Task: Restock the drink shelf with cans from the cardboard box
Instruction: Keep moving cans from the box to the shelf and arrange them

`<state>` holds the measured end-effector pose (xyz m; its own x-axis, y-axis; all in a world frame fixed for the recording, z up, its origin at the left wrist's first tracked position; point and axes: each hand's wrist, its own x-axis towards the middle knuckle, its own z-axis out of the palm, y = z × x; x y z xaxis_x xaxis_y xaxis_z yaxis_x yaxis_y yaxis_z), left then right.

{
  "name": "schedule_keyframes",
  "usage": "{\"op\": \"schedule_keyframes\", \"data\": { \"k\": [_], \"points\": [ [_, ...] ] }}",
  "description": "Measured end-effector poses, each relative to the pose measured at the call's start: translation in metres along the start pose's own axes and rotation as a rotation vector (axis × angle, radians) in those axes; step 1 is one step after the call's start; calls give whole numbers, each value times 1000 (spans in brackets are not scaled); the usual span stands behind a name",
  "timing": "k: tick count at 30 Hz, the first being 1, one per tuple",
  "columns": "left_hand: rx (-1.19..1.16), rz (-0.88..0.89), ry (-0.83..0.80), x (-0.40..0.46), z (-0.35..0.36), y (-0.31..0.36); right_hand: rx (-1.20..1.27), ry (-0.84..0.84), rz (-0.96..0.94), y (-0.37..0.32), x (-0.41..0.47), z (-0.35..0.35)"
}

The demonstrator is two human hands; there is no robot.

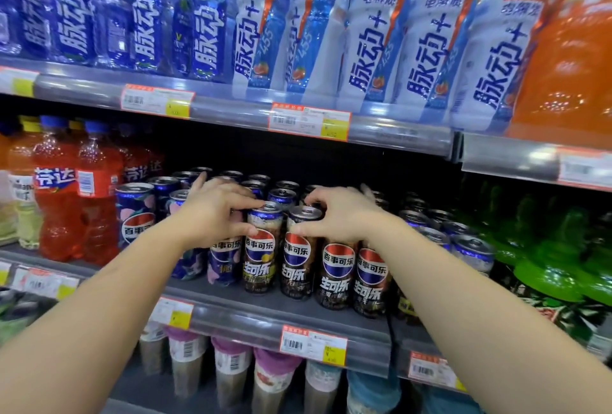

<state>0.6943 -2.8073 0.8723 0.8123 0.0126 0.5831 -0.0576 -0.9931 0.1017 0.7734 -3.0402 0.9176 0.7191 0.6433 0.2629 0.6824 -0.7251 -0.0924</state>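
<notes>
Two bare forearms reach in from 7 and 5 o'clock toward the middle drink shelf, whose front rail carries orange-edged price tags. At the centre of the frame the left hand curls its fingers and thumb around the top of a dark cola can standing upright at the shelf's front edge, while the right hand grips the neighbouring dark can the same way, thumb on its side and fingers over the rim. The two cans stand just beside each other, touching or nearly so. To their 3 o'clock two more dark cans of the same label stand in the front row, and to 9 o'clock are blue-and-pink cans. Further rows of can tops fill the shelf behind the hands. Red soda bottles stand at 9 o'clock and green bottles at 3 o'clock. Below, at 6 o'clock, lidded cups line the lower shelf. Farthest, at 12 o'clock, the upper shelf holds blue and white sports-drink bottles. The cardboard box is out of view.
</notes>
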Motion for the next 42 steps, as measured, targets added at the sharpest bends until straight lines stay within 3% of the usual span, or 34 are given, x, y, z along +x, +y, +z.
{"op": "schedule_keyframes", "data": {
  "k": [2, 5, 16, 21, 25, 29, 34, 38, 42],
  "points": [
    [22, 47, 53, 0, 5, 0, -44, 33, 9, -2, -1, 7],
    [12, 51, 115, -1, 11, -1, 84, -28, -25, 3, -2, 1],
    [57, -48, -10, 0, 5, 13, 29, -39, -91, 8, 0, -2],
    [111, -2, 45, 0, 8, 30, 105, -54, -63, 16, -3, -6],
    [57, 96, 136, 4, 13, 49, 319, 130, 22, 50, -19, -30],
    [8, 199, 177, 12, 22, 78, 215, 219, 85, 77, -54, -30],
    [97, 210, 32, 25, 25, 121, -85, 184, 176, 77, -83, -14],
    [187, 195, -115, 42, 23, 133, -34, 194, 154, 80, -83, -11],
    [112, 203, -138, 48, 20, 130, 30, 153, 138, 89, -83, -17]
  ]
}}
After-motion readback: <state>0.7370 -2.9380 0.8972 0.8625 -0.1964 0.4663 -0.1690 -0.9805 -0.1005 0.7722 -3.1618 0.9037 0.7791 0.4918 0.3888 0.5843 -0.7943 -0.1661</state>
